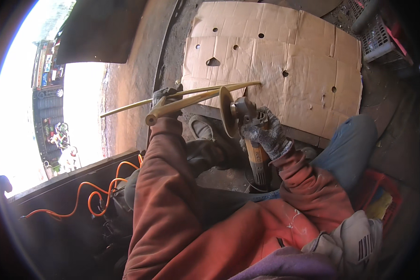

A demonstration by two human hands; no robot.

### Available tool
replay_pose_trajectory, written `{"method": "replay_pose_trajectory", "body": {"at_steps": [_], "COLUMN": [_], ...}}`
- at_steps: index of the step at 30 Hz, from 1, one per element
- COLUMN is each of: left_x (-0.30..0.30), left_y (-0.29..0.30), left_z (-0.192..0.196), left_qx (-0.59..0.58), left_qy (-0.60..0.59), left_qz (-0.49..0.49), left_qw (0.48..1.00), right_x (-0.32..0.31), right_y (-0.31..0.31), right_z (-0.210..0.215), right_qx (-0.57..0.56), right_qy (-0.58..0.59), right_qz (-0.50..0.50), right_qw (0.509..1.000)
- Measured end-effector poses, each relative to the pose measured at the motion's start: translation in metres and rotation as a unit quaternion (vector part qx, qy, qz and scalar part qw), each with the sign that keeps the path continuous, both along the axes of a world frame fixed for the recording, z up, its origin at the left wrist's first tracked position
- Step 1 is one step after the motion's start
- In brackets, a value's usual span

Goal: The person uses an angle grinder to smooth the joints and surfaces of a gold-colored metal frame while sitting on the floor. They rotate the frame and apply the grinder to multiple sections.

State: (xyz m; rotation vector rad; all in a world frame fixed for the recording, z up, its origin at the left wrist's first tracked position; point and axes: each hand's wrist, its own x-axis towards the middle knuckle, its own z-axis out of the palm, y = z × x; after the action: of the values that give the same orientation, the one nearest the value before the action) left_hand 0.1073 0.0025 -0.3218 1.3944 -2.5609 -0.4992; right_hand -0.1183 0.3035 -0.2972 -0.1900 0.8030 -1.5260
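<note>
My left hand (169, 99), in a dark grey glove, is closed around a brass-coloured metal piece. A thick tapered tube (191, 101) with a hole in its near end and a long thin rod (131, 108) make up that piece; they converge over the cardboard. In a speckled grey glove, my right hand (271, 135) grips an angle grinder (257, 161) by its orange-and-black body. The grinder's round disc (227, 112) stands edge-on beside the tube; whether they touch I cannot tell.
A flattened cardboard sheet (266, 56) with several holes lies ahead. Far right stands a grey plastic crate (378, 44); a red crate (389, 198) is beside my right leg. An orange hose (81, 186) curls at the left, near a dark panel edge. Bright daylight fills the far left.
</note>
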Motion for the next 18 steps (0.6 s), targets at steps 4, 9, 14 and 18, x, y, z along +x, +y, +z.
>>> {"method": "replay_pose_trajectory", "body": {"at_steps": [4, 9, 14, 18], "left_x": [0.036, 0.054, 0.065, 0.031], "left_y": [-0.007, -0.02, -0.031, -0.004], "left_z": [0.0, -0.029, -0.035, -0.033], "left_qx": [0.035, 0.306, 0.441, 0.445], "left_qy": [0.05, 0.416, 0.65, 0.696], "left_qz": [0.07, 0.287, 0.403, 0.414], "left_qw": [0.996, 0.807, 0.47, 0.381], "right_x": [0.011, -0.006, -0.012, -0.031], "right_y": [0.002, 0.007, 0.011, 0.001], "right_z": [0.052, 0.079, 0.059, 0.033], "right_qx": [-0.089, -0.114, -0.09, 0.017], "right_qy": [0.1, 0.201, 0.179, 0.038], "right_qz": [0.015, 0.097, 0.146, 0.159], "right_qw": [0.991, 0.968, 0.969, 0.986]}}
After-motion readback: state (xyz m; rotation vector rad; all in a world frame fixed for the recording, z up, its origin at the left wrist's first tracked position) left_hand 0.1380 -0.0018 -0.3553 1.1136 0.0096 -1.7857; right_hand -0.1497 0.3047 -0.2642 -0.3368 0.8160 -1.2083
